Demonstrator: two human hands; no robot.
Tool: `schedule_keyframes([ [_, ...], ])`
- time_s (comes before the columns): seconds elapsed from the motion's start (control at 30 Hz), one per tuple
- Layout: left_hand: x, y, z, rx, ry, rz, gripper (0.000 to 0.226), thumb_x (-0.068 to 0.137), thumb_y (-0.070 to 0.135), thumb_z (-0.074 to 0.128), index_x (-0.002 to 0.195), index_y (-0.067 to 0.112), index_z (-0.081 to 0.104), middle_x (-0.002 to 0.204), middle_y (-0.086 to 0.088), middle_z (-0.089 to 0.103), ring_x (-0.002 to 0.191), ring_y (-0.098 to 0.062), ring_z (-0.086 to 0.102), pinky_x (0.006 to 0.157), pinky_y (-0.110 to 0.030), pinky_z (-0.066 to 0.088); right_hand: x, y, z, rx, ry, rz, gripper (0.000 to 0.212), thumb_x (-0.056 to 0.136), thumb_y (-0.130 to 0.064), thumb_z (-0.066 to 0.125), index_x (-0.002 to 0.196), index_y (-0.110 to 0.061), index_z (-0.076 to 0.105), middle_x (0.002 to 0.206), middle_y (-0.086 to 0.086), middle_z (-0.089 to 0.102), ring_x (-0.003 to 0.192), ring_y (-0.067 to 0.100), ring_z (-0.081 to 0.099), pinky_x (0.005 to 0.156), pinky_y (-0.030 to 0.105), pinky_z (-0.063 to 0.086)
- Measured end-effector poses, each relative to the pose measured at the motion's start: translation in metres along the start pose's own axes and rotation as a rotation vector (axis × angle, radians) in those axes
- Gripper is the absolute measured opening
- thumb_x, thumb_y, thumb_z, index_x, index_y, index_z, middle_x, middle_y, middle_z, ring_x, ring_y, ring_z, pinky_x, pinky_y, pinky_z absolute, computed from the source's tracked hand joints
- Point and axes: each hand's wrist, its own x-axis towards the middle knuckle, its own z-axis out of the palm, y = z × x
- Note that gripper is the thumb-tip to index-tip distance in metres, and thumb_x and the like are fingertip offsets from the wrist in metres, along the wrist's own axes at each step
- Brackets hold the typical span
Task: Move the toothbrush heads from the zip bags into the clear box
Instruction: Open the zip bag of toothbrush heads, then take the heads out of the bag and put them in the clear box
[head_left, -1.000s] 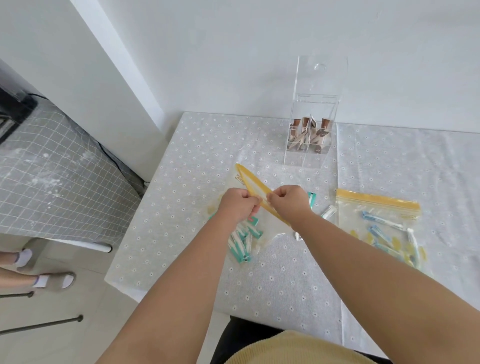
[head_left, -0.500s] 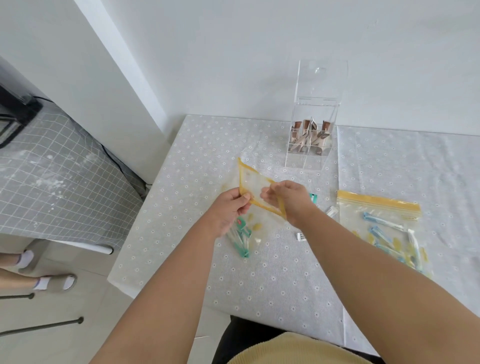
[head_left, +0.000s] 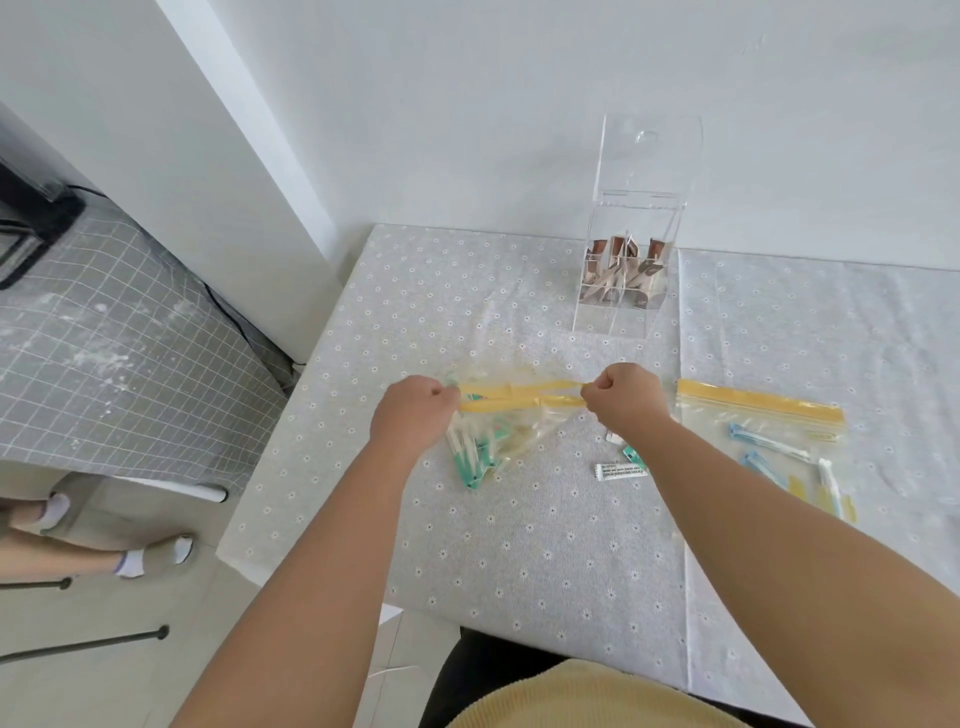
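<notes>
My left hand and my right hand each pinch one end of the yellow zip strip of a clear zip bag, held stretched above the table. Green-and-white toothbrush heads hang in the bag's lower left part. A second zip bag with blue and white heads lies flat at the right. The clear box, lid raised, stands at the back with brown packets inside. A loose green head and a white wrapped head lie under my right wrist.
The table has a grey daisy-print cloth and a near left corner edge. A checked-cloth surface stands at the left. Another person's feet in white socks are on the floor at lower left. A white wall runs behind.
My hands have moved apart along the zip strip, which went from slanted and bunched to stretched level between them. The bag's mouth now shows as two strips.
</notes>
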Motion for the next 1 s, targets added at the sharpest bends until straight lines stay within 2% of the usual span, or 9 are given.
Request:
schedule_keyframes([
  [0.13,0.001,-0.003,0.010,-0.062,0.013,0.064,0.035,0.078,0.027,0.051,0.044,0.019,0.046,0.086,-0.005,0.050,0.071,-0.016,0.050,0.059,-0.029,0.034,-0.005,-0.002,0.008,-0.080,0.040,-0.056,0.008,0.082,-0.015,0.059,0.078,-0.014,0.052,0.078,0.004,0.061,0.071,0.026,0.059,0.056,0.028,0.042],
  [0.27,0.000,0.001,0.017,-0.282,-0.032,0.020,0.027,0.076,0.020,0.055,0.052,0.011,0.064,0.107,-0.006,0.050,0.068,-0.015,0.054,0.063,-0.032,0.040,-0.012,-0.015,0.021,-0.332,0.022,-0.496,0.007,0.088,-0.013,0.056,0.090,-0.013,0.063,0.092,0.003,0.057,0.088,0.024,0.055,0.067,0.029,0.041],
  [0.4,0.002,-0.008,0.028,-0.248,0.009,0.017,0.024,0.084,0.014,0.060,0.066,0.000,0.063,0.131,0.003,0.049,0.111,-0.008,0.054,0.084,-0.023,0.034,-0.013,-0.027,0.038,-0.565,-0.105,-0.726,0.026,0.094,-0.016,0.050,0.109,-0.014,0.070,0.105,0.004,0.064,0.104,0.024,0.054,0.083,0.034,0.048],
  [0.53,0.002,-0.014,0.030,-0.242,0.043,0.016,0.024,0.084,0.011,0.060,0.069,-0.006,0.057,0.122,0.009,0.055,0.105,-0.009,0.052,0.081,-0.021,0.032,-0.008,-0.036,0.051,-0.627,-0.288,-0.696,0.032,0.093,-0.016,0.050,0.120,-0.019,0.066,0.117,0.001,0.062,0.112,0.024,0.054,0.087,0.034,0.048],
  [0.7,0.008,-0.024,0.029,-0.368,-0.069,-0.155,0.034,0.075,0.017,0.058,0.051,0.019,0.034,0.071,0.020,0.039,0.080,-0.014,0.048,0.064,-0.031,0.033,0.008,-0.042,0.067,-0.605,-0.345,-0.578,0.034,0.091,-0.018,0.056,0.124,-0.021,0.062,0.118,0.001,0.060,0.108,0.025,0.058,0.083,0.036,0.053],
  [0.8,0.009,-0.027,0.028,-0.366,-0.072,-0.153,0.035,0.076,0.015,0.058,0.051,0.017,0.033,0.101,0.017,0.061,0.081,-0.017,0.061,0.057,-0.025,0.031,0.014,-0.041,0.071,-0.560,-0.366,-0.522,0.041,0.089,-0.023,0.059,0.130,-0.028,0.058,0.118,0.003,0.063,0.101,0.021,0.058,0.079,0.032,0.053],
  [0.87,0.009,-0.026,0.029,-0.352,-0.059,-0.153,0.031,0.079,0.012,0.058,0.055,0.012,0.038,0.128,0.011,0.062,0.111,-0.018,0.062,0.053,-0.023,0.031,0.016,-0.040,0.073,-0.549,-0.380,-0.514,0.044,0.088,-0.024,0.060,0.131,-0.032,0.056,0.115,0.002,0.064,0.097,0.020,0.058,0.077,0.032,0.053],
  [0.93,0.011,-0.027,0.030,-0.340,-0.071,-0.149,0.024,0.081,0.011,0.058,0.061,0.007,0.044,0.130,0.010,0.062,0.100,-0.005,0.058,0.048,-0.021,0.029,0.015,-0.039,0.075,-0.501,-0.388,-0.534,0.050,0.087,-0.022,0.060,0.134,-0.034,0.052,0.119,-0.001,0.062,0.102,0.021,0.058,0.081,0.034,0.054],
  [1.0,0.015,-0.028,0.030,-0.336,-0.086,-0.143,0.023,0.081,0.011,0.058,0.062,0.009,0.044,0.109,0.008,0.069,0.088,0.011,0.038,0.043,-0.020,0.027,0.015,-0.040,0.077,-0.472,-0.413,-0.570,0.056,0.084,-0.021,0.061,0.137,-0.035,0.049,0.124,-0.002,0.060,0.106,0.021,0.058,0.085,0.034,0.053],
])
